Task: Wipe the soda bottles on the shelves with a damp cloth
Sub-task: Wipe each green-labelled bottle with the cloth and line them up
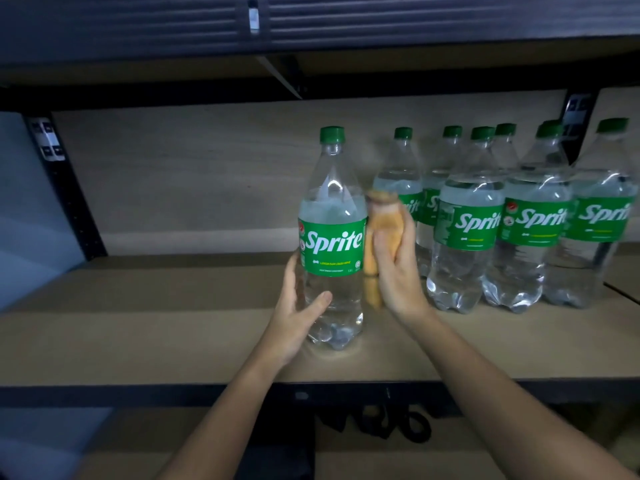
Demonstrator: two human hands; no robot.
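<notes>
On the tan wooden shelf board [173,327], well to the left of the cluster of other clear green-capped soda bottles [485,220], the clear plastic Sprite bottle with its green cap and green label [331,237] is standing upright, and I am working on it now. My left hand [294,313] is steadying it low down, below the label: the thumb is lying across the front of the bottle and the fingers are reaching round its left side, so I am gripping it. My right hand [394,268] is closing round a bunched orange-yellow cloth [381,230] and holding it against the bottle's right side, level with the label. The cloth is blurring in the picture, so I am probably rubbing, though I cannot tell exactly how much of it is touching the plastic.

I judge this to be the wiping of one bottle, mid-step, with the group on its right possibly waiting their turn. Next I am likely needing to turn the bottle with my left hand so the cloth reaches the back and neck.
</notes>
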